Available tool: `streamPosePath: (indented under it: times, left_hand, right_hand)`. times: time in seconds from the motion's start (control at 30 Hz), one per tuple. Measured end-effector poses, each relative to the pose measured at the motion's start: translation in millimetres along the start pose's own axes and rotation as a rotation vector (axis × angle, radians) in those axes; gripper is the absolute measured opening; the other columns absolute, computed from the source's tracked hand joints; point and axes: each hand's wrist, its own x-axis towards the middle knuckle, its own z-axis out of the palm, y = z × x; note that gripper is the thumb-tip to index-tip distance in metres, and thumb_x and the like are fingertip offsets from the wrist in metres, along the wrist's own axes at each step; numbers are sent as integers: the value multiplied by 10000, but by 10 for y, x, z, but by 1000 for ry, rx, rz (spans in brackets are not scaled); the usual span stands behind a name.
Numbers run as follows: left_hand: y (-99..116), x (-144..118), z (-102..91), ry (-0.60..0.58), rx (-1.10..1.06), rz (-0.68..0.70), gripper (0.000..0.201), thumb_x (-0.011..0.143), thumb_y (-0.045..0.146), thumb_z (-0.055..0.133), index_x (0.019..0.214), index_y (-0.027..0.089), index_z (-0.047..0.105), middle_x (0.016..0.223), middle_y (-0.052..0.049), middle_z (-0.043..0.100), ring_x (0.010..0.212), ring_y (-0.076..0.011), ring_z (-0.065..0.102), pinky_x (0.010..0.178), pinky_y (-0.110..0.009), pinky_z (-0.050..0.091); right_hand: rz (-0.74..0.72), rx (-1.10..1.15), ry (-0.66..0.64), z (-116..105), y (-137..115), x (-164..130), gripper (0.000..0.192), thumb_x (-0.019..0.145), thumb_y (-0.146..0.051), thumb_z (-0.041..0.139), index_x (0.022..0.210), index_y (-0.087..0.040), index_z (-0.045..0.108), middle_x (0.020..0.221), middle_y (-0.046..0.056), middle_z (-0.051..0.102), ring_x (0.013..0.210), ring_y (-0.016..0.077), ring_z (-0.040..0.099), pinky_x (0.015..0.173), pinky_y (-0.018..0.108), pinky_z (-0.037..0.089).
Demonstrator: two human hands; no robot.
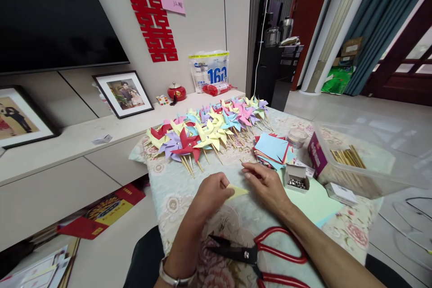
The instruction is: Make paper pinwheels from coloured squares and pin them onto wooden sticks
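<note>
My left hand (pixel 212 191) is closed, pinching a small piece of yellow paper (pixel 238 191) that tapers to a point on the right. Just right of that tip, my right hand (pixel 266 184) is open, its fingers reaching forward with nothing visible in them. Large scissors (pixel 249 254) with red handles lie on the cloth below both hands, blades parted. Several finished paper pinwheels (pixel 191 144) on sticks are heaped at the back. Beyond my right hand sits a stack of coloured paper squares (pixel 272 148). A small open box (pixel 297 179) of metal fasteners stands beside my right wrist.
A clear plastic tub (pixel 374 157) with wooden sticks (pixel 349 156) stands at the right. Pale green paper sheets (pixel 319 202) lie under the small boxes, including a white box (pixel 340 193). A white cabinet (pixel 70 153) with framed photos runs along the left.
</note>
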Motion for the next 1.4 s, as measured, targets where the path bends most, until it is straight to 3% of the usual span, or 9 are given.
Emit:
streamPosePath:
  times: [0.17, 0.27, 0.37, 0.47, 0.6, 0.7, 0.97, 1.23, 1.4]
  left_hand:
    - [22, 67, 282, 149, -601, -17, 320, 724, 496, 645, 805, 210, 527, 675, 29, 619, 544, -126, 534, 565, -255, 422]
    - [17, 36, 432, 108, -816, -27, 336, 702, 471, 725, 755, 189, 550, 608, 36, 601, 519, -105, 497, 532, -228, 385]
    - [16, -12, 473, 45, -948, -28, 312, 703, 412, 773, 714, 168, 581, 588, 37, 601, 523, -90, 477, 531, -215, 369]
    - [37, -47, 451, 11, -932, -52, 294, 695, 385, 777, 674, 168, 579, 560, 45, 583, 513, -93, 472, 528, -218, 374]
    - [72, -65, 408, 77, -789, -50, 242, 682, 363, 763, 686, 166, 623, 559, 32, 607, 517, -107, 499, 535, -223, 392]
    - [58, -64, 390, 111, -721, -29, 248, 687, 388, 757, 679, 166, 646, 532, 30, 593, 517, -116, 508, 545, -228, 399]
    - [-77, -26, 426, 90, -798, -5, 292, 724, 427, 747, 724, 147, 663, 548, 13, 599, 522, -113, 489, 538, -230, 375]
    - [-48, -41, 428, 45, -751, 1, 273, 718, 411, 740, 685, 154, 654, 503, 17, 579, 499, -115, 488, 539, -233, 374]
    - [21, -59, 408, 61, -680, -8, 236, 710, 374, 738, 678, 163, 638, 504, 23, 591, 495, -113, 505, 539, -227, 392]
  right_hand:
    - [193, 310, 68, -18, -2, 26, 414, 923, -432, 573, 1224, -156, 638, 1072, 113, 725, 946, 235, 685, 824, 363, 539]
    - [340, 545, 54, -4, -43, 46, 479, 823, -484, 679, 1175, -161, 644, 902, 56, 703, 785, 205, 656, 698, 320, 522]
    - [383, 633, 35, 27, -73, 59, 364, 748, -472, 754, 946, -175, 683, 690, -19, 615, 610, 146, 553, 580, 263, 443]
    - [400, 645, 42, 47, -65, 59, 312, 733, -471, 764, 731, -180, 651, 574, -46, 538, 520, 112, 438, 506, 239, 339]
    - [417, 625, 53, 37, -34, 48, 322, 719, -443, 784, 637, -175, 625, 505, -62, 479, 486, 94, 347, 481, 237, 229]
    - [403, 655, 30, 24, -41, 39, 318, 727, -445, 783, 650, -174, 637, 538, -52, 514, 514, 102, 392, 502, 238, 266]
    - [388, 834, -57, 25, -27, 21, 415, 726, -441, 800, 1047, -195, 703, 736, -14, 667, 647, 148, 595, 641, 278, 456]
    - [401, 752, 19, 18, -75, 37, 278, 708, -435, 816, 707, -181, 701, 549, -28, 624, 494, 118, 500, 515, 248, 367]
    - [415, 704, 58, 10, -73, 38, 302, 689, -449, 818, 649, -184, 678, 510, -43, 580, 464, 106, 448, 488, 245, 332]
